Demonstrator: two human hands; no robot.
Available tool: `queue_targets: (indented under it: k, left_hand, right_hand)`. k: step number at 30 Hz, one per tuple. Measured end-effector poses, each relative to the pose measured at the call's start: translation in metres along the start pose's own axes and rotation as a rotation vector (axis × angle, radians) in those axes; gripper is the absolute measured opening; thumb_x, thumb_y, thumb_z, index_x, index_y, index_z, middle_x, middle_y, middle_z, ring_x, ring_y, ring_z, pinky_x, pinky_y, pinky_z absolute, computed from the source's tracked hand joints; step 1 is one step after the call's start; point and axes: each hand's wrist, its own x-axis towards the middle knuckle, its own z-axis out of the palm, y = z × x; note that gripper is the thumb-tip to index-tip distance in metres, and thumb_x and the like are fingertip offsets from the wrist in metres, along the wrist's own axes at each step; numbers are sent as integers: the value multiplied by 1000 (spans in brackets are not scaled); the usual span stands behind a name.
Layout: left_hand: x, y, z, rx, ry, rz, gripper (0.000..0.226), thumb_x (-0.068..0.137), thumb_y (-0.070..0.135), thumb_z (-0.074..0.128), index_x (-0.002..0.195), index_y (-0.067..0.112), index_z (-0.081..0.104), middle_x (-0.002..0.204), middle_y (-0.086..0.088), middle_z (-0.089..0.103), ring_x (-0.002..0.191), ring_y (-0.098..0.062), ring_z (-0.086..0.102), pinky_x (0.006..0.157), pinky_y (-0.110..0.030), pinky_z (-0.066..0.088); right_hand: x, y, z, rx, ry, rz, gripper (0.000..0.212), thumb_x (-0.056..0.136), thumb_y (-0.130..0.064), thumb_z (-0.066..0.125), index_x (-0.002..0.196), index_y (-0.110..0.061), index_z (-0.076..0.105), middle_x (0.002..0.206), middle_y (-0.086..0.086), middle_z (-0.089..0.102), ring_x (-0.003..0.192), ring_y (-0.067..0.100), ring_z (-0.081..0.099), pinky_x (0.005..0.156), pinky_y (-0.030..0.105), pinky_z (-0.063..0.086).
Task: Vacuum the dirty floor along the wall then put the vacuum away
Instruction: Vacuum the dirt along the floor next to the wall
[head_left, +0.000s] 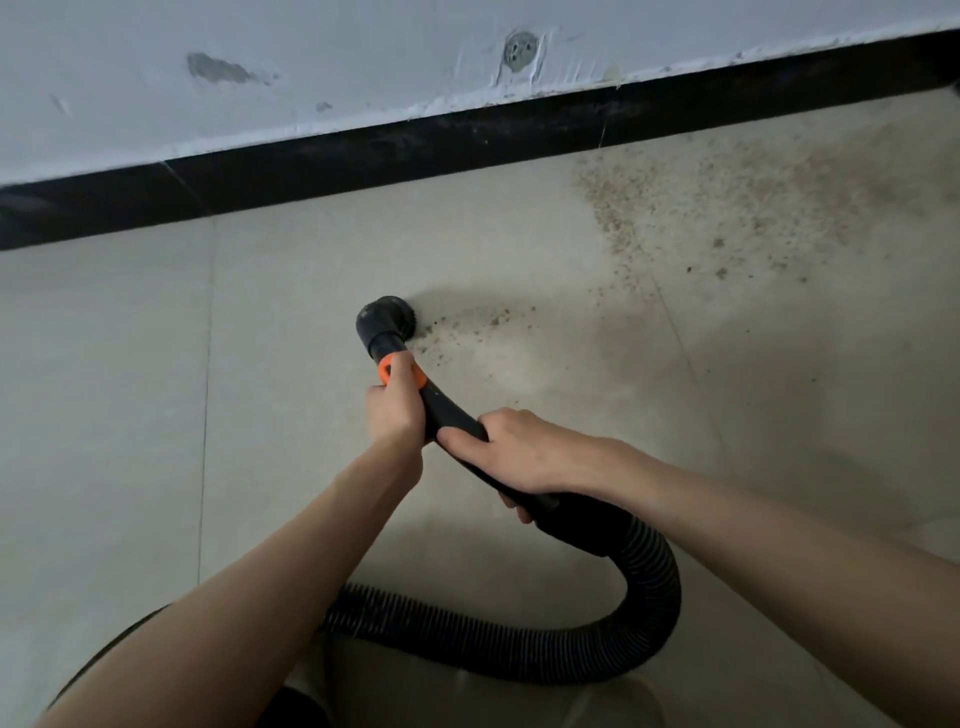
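- I am looking down at a pale grey tiled floor (130, 364) that meets a white, scuffed plaster wall (311, 62) with a glossy black skirting strip (467, 140) along its foot.
- My left hand (393, 410) is my forward grip: its fingers are wrapped closed around the black rigid plastic vacuum wand (447, 410), with the thumb lying up over the wand's bright orange collar (387, 370).
- My right hand (511, 457) is my rear grip, farther back on the same wand; its fingers are curled fully around the tube, just ahead of where the hose joins.
- The round black brush nozzle (383, 318) at the wand's tip is pressed to the floor, well out from the skirting.
- A thin trail of brownish grit (467, 319) starts just right of the nozzle. A much wider patch of sandy dirt (727, 202) spreads farther right, reaching up to the skirting.
- The floor left of the nozzle looks clean, so I judge the job partly done, with most of the dirt still ahead.
- The black ribbed flexible hose (519, 644) loops behind my right hand and runs back under my left forearm; the vacuum body is not clearly in view.
- I expect the wand to be light and stiff, steering well from the collar, while the soft, springy hose will drag and tug, so a hand near the hose joint helps.
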Motion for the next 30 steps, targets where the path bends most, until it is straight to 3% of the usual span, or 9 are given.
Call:
queue_targets:
  k: [9, 16, 24, 30]
  left_hand:
    - [-30, -19, 2, 67, -26, -7, 29, 91, 38, 43, 77, 14, 48, 82, -7, 52, 82, -26, 54, 74, -37, 47]
    - [-39, -11, 23, 116, -141, 19, 27, 92, 34, 44, 77, 12, 46, 79, -5, 50, 70, -18, 51, 67, -32, 46]
    - [-42, -3, 56, 247, -283, 39, 29, 93, 36, 42, 81, 11, 49, 77, -4, 51, 68, -17, 51, 59, -28, 46]
    - [-40, 0, 83, 291, -382, 38, 36, 94, 41, 42, 99, 6, 50, 77, -4, 51, 69, -17, 52, 56, -28, 43]
  right_hand:
    - [-24, 18, 17, -14, 46, 27, 51, 96, -59, 36, 82, -10, 45, 60, 10, 60, 44, 25, 58, 48, 28, 50]
    - [-33, 22, 15, -34, 198, 71, 55, 96, -61, 33, 81, -10, 47, 62, 8, 63, 46, 23, 63, 52, 28, 51]
    - [-42, 37, 5, 10, 310, 151, 54, 96, -61, 31, 85, -11, 47, 70, 9, 66, 58, 30, 71, 64, 40, 60]
    - [-46, 45, -3, 69, 391, 207, 54, 97, -61, 30, 83, -11, 48, 67, 10, 66, 57, 28, 71, 54, 33, 54]
